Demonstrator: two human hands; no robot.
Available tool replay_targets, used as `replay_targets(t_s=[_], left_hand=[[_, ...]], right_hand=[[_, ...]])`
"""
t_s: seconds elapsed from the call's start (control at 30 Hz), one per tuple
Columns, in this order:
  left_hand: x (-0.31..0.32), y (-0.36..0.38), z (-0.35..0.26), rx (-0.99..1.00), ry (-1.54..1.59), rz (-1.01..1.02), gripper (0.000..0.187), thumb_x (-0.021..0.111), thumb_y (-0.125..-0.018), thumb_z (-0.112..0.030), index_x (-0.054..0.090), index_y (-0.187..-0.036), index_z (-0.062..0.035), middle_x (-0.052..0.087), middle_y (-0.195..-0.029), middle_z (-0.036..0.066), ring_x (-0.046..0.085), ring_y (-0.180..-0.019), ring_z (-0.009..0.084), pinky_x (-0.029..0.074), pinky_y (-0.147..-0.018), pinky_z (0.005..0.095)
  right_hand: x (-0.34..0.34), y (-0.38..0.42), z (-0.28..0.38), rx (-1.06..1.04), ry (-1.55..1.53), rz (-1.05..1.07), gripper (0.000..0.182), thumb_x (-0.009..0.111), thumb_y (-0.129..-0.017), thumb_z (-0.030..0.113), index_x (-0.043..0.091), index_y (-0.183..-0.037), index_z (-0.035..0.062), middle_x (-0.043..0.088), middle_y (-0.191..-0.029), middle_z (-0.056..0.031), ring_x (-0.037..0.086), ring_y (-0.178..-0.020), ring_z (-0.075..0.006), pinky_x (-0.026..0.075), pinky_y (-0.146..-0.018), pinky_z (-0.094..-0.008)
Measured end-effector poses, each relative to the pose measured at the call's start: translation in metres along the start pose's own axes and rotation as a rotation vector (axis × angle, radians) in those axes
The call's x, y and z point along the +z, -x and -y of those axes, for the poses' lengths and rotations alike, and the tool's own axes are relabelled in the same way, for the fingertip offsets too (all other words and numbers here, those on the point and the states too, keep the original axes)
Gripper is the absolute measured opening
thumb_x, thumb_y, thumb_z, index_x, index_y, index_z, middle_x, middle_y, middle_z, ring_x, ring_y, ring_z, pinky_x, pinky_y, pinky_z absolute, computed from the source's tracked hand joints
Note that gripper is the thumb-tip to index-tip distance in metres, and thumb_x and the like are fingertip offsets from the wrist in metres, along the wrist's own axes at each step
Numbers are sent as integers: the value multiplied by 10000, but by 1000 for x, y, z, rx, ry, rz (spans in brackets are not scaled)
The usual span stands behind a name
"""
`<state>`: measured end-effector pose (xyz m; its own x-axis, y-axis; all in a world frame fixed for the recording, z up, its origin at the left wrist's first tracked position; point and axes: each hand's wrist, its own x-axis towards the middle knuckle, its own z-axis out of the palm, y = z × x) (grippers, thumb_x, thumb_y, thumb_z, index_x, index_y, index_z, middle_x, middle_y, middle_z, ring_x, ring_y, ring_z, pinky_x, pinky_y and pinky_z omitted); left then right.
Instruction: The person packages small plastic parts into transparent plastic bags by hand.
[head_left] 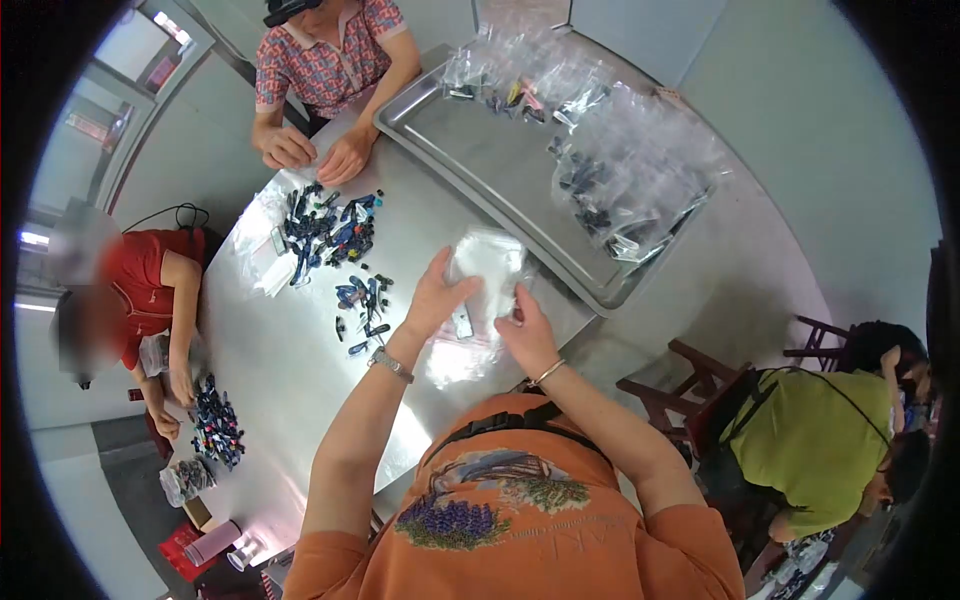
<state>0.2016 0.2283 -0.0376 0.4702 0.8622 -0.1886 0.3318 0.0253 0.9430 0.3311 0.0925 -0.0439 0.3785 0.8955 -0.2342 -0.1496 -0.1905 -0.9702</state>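
The person in the orange shirt has both hands up over the steel desk (pixel 300 370), gripping a clear plastic bag (pixel 487 262) between them: the left hand (pixel 437 298) pinches its left edge, the right hand (pixel 524 330) closes on its lower right corner. A small dark piece (pixel 462 322) shows just under the bag, between the hands. To the left on the desk lies a scatter of small blue and black parts (pixel 345 250). Farther off, a metal tray (pixel 480 160) carries filled clear bags (pixel 620 190). Across the desk a co-worker's hands (pixel 315 152) rest near the parts pile.
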Motion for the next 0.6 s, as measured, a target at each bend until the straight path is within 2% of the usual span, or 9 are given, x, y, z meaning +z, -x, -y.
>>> replay_targets(t_s=[0.07,0.1,0.13,0.2,0.3,0.4,0.47,0.53,0.6], left_hand=[[6,-5,6,-48,280,1,717,719,-765,-200,361,-1352,-1,524,-1221,215,554,-1054,231,470,-862,323],[7,-6,-3,-50,287,0,717,719,-765,-200,361,-1352,-1,524,-1221,215,554,-1054,231,470,-862,323],[7,-3,-20,65,45,-9,692,711,-764,-184,377,-1338,7,519,-1224,218,555,-1053,244,469,-867,330],[8,1,-30,167,-188,-28,668,703,-763,-168,392,-1324,14,514,-1227,220,556,-1051,258,468,-872,337],[-6,9,-28,347,-463,-155,586,685,-747,-244,476,-1221,29,503,-1192,290,491,-1084,435,399,-950,428],[-13,50,-22,476,-609,-323,548,674,-756,-245,496,-1193,33,501,-1185,301,490,-1088,441,395,-945,445],[-6,88,-17,446,-646,-128,718,700,-752,-334,399,-1332,-34,368,-1357,276,337,-1260,453,282,-1037,500],[8,122,-30,384,-831,87,779,723,-714,-391,392,-1352,-90,316,-1396,258,284,-1297,444,236,-1037,555],[21,126,-15,368,-883,84,792,734,-685,-419,408,-1347,-130,286,-1419,231,253,-1318,425,209,-1027,592]], right_hand=[[-11,-7,0,-103,205,-105,560,570,-790,43,382,-1310,-41,537,-1145,-176,565,-978,-201,468,-817,-286],[-21,-1,30,-24,495,-67,534,584,-791,102,427,-1284,-30,525,-1175,-200,556,-1011,-263,449,-861,-341],[-29,3,31,-16,505,-67,534,584,-791,102,427,-1284,-30,525,-1175,-200,556,-1011,-263,449,-861,-341],[-43,12,30,-381,1061,-129,534,597,-790,174,451,-1268,-15,491,-1225,-228,503,-1080,-352,400,-923,-418],[-60,31,26,-350,980,-138,560,598,-793,210,436,-1277,-18,443,-1275,-259,406,-1180,-414,321,-1001,-463],[-65,40,9,-323,993,-159,575,583,-805,208,401,-1292,-37,395,-1312,-281,355,-1225,-436,285,-1037,-460],[-61,37,4,-295,960,-113,597,570,-814,205,361,-1310,-54,356,-1333,-308,318,-1254,-447,255,-1059,-460],[-50,34,6,-312,873,-123,602,561,-820,193,342,-1322,-55,335,-1349,-313,318,-1254,-452,252,-1058,-467],[-41,27,3,-292,880,-106,607,560,-818,168,326,-1331,-56,325,-1353,-323,313,-1260,-454,251,-1061,-464]])
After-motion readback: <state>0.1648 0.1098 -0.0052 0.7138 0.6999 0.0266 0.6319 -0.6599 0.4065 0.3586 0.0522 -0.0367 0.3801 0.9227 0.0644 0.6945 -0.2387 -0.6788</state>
